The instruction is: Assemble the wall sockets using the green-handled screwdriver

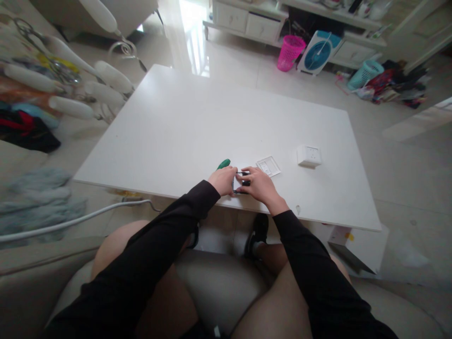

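Note:
At the table's near edge, my left hand [222,181] grips the left side of a small square wall socket piece [238,185] with a white middle and dark edges. My right hand [260,184] has its curled fingers on the piece's right side, over black parts. Fingers hide much of it. A green handle [224,163], perhaps a screwdriver's, sticks out beyond my left hand. Just past my right hand lies a thin white cover frame [269,165]. Farther right, a white boxed wall socket [309,156] sits with its socket face visible.
The white table [226,117] spans the view before my knees. A small clear item [298,209] lies near its front edge. White lamp arms [95,80] reach in at the left. Beyond are a pink basket [290,52], a blue-and-white fan [318,52] and a cabinet [231,18].

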Demonstrator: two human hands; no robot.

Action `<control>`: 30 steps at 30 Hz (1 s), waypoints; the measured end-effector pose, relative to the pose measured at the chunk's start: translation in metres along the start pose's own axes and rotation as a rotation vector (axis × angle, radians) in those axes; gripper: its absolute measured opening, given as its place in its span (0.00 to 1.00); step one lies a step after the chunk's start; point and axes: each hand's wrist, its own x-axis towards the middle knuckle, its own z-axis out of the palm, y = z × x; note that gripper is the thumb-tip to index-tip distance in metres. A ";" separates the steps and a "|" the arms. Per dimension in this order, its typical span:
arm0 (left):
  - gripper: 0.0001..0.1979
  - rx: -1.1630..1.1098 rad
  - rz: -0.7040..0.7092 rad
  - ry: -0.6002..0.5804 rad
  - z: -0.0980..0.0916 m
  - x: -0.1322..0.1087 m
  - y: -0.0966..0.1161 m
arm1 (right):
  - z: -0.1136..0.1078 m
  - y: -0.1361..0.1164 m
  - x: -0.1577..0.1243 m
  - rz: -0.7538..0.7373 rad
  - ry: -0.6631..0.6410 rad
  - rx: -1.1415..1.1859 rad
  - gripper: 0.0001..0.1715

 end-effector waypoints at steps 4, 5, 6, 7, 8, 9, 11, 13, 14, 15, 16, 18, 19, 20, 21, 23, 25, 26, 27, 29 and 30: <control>0.35 0.005 -0.008 -0.010 -0.002 -0.001 0.001 | 0.000 -0.002 0.000 0.068 -0.009 0.038 0.22; 0.36 0.004 -0.012 -0.009 -0.002 -0.001 0.001 | 0.000 -0.002 0.001 0.078 -0.006 0.045 0.22; 0.36 0.001 -0.017 -0.009 -0.002 -0.002 0.001 | 0.001 -0.002 0.001 0.077 -0.001 0.052 0.22; 0.36 -0.002 -0.025 -0.010 -0.002 -0.002 0.001 | 0.001 -0.002 0.000 0.068 0.004 0.064 0.23; 0.37 -0.006 -0.033 -0.011 -0.002 -0.002 0.000 | 0.001 -0.002 0.000 0.056 0.010 0.082 0.24; 0.37 -0.008 -0.039 -0.011 -0.002 -0.002 0.000 | 0.001 -0.001 -0.001 0.047 0.015 0.105 0.26; 0.38 -0.013 -0.036 -0.020 -0.003 -0.002 0.000 | 0.000 -0.001 -0.002 0.039 0.019 0.142 0.29; 0.38 -0.018 -0.025 -0.029 -0.003 -0.002 0.001 | -0.002 -0.001 -0.003 0.042 0.022 0.151 0.30; 0.38 -0.019 -0.022 -0.031 -0.004 -0.002 0.001 | -0.003 -0.002 -0.003 0.039 0.023 0.148 0.29; 0.38 -0.019 -0.021 -0.033 -0.004 -0.003 0.001 | -0.003 -0.002 -0.004 0.034 0.024 0.142 0.29; 0.38 -0.019 -0.021 -0.034 -0.004 -0.003 0.002 | -0.004 -0.003 -0.004 0.028 0.025 0.136 0.29; 0.37 -0.018 -0.025 -0.035 -0.005 -0.003 0.002 | -0.004 -0.005 -0.003 0.025 0.022 0.123 0.28; 0.37 -0.017 -0.028 -0.038 -0.005 -0.003 0.002 | -0.004 -0.006 -0.003 0.026 0.020 0.117 0.28; 0.37 -0.016 -0.032 -0.040 -0.004 -0.003 0.002 | -0.004 -0.006 -0.003 0.030 0.017 0.111 0.28; 0.37 -0.016 -0.034 -0.041 -0.004 -0.003 0.002 | -0.004 -0.007 -0.003 0.033 0.013 0.105 0.28; 0.37 -0.019 -0.032 -0.038 -0.003 -0.002 0.001 | -0.004 -0.006 -0.003 0.030 0.000 0.090 0.29; 0.37 -0.026 -0.020 -0.029 -0.002 -0.002 0.000 | -0.005 -0.006 -0.002 0.021 -0.023 0.074 0.28; 0.37 -0.030 -0.014 -0.025 -0.001 -0.002 0.000 | -0.005 -0.006 -0.002 0.018 -0.035 0.068 0.28; 0.38 -0.035 -0.008 -0.022 0.000 -0.002 -0.001 | -0.005 -0.005 -0.002 0.017 -0.044 0.064 0.28; 0.39 -0.043 0.002 -0.017 0.000 -0.001 -0.002 | -0.005 -0.004 -0.002 0.018 -0.048 0.073 0.27; 0.39 -0.045 0.006 -0.016 0.001 -0.001 -0.002 | -0.004 -0.003 -0.002 0.018 -0.046 0.087 0.27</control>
